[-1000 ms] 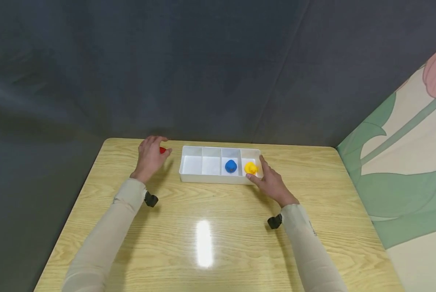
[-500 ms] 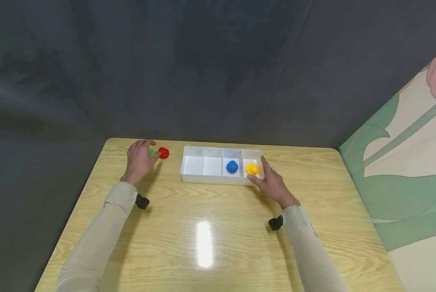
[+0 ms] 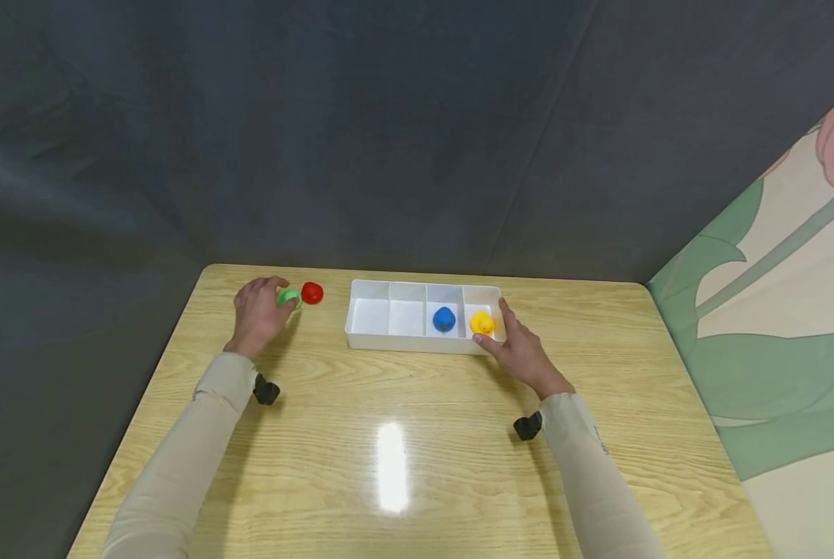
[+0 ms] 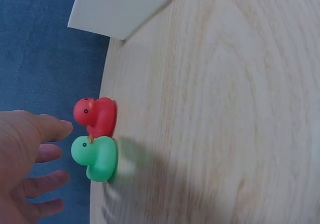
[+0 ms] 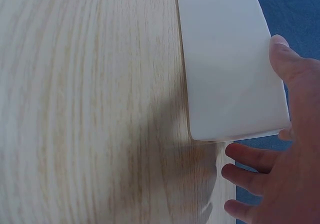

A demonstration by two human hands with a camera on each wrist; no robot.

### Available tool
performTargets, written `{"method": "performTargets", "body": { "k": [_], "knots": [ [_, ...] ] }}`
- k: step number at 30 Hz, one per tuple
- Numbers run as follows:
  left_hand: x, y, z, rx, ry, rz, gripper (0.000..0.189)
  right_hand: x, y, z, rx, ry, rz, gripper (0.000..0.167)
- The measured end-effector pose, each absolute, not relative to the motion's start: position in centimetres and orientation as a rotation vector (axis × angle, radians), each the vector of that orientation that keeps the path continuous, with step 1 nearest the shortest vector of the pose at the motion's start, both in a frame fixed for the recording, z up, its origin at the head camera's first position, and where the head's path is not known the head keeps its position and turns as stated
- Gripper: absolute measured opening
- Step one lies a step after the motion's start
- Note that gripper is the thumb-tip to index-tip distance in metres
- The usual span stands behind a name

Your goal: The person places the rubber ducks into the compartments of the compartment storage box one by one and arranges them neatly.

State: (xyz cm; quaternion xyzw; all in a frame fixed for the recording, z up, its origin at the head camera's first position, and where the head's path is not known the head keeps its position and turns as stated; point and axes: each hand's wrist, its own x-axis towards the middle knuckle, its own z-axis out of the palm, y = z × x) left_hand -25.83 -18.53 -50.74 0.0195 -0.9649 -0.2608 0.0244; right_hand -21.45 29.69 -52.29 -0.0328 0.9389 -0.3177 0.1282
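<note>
In the head view, my left hand (image 3: 257, 314) hovers at the table's far left beside a green rubber duck (image 3: 288, 298). The left wrist view has its fingers spread and apart from that duck. Right against the green duck stands a red rubber duck (image 4: 103, 118). My right hand (image 3: 525, 353) rests at the right end of a white divided tray (image 3: 417, 343), its thumb at the front rim and its index finger by the end wall; the other fingers extend freely. A yellow duck (image 3: 482, 323) sits in the rightmost compartment, a blue toy (image 3: 443, 319) in the one beside it.
The wooden table (image 3: 319, 435) ends at a dark curtain (image 3: 389, 140) behind the tray. To the right hangs a flower-patterned cloth (image 3: 759, 310). A small black camera is worn on each wrist.
My left hand has moved left, away from the red duck, now out from behind the fingers, to beside the green duck. The right hand stays at the tray.
</note>
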Motion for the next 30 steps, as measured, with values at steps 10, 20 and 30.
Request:
{"method": "performTargets", "body": {
  "k": [10,20,30],
  "knots": [
    [-25.8,-18.8,-51.5,0.081,-2.999,-0.811,0.043,-21.4,29.5,-52.2,-0.097,2.721,-0.944,0.111],
    [-25.8,-18.9,-51.9,0.106,-3.042,-0.792,0.037,-21.3,29.3,-52.0,-0.121,2.733,-0.961,0.107],
    [-26.0,-18.5,-51.5,0.091,-3.087,-0.771,0.035,-21.3,29.6,-51.9,-0.106,2.726,-0.944,0.107]
  ]
}}
